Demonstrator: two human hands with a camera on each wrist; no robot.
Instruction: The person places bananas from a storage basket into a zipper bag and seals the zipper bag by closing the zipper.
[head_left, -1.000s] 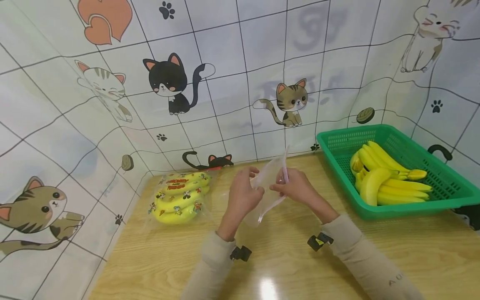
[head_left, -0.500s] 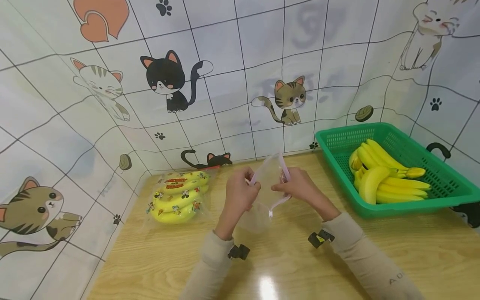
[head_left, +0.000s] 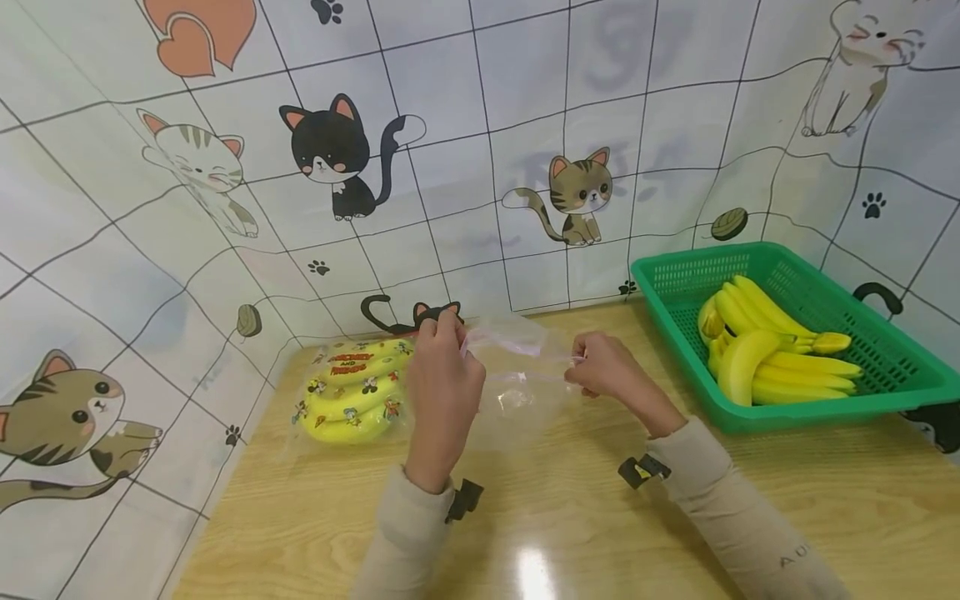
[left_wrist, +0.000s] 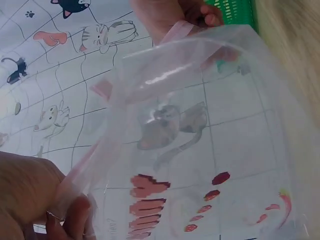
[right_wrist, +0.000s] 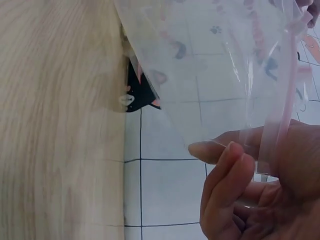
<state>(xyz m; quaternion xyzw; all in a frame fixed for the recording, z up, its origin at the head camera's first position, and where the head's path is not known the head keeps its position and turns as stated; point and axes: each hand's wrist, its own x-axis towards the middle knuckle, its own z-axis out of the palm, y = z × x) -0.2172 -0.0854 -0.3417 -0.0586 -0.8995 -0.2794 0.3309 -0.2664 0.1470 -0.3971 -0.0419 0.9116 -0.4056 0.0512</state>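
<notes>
Clear, soft plastic zip bag with a pale pink closure strip [head_left: 517, 421] is held stretched between both hands above the wood-grain tabletop [head_left: 577, 525], mid-width and towards its back edge: left hand [head_left: 446, 387] has fingers curled, pinching the bag's left margin, and right hand [head_left: 611, 368] has fingers bent, thumb and fingers closed on the right end of the strip. Transparent printed packet of yellow bananas [head_left: 352, 410] lies near the tabletop's back left corner, just beside the left hand; green perforated plastic basket [head_left: 840, 416], holding loose yellow curved bananas [head_left: 750, 367], stands towards the back right corner.
</notes>
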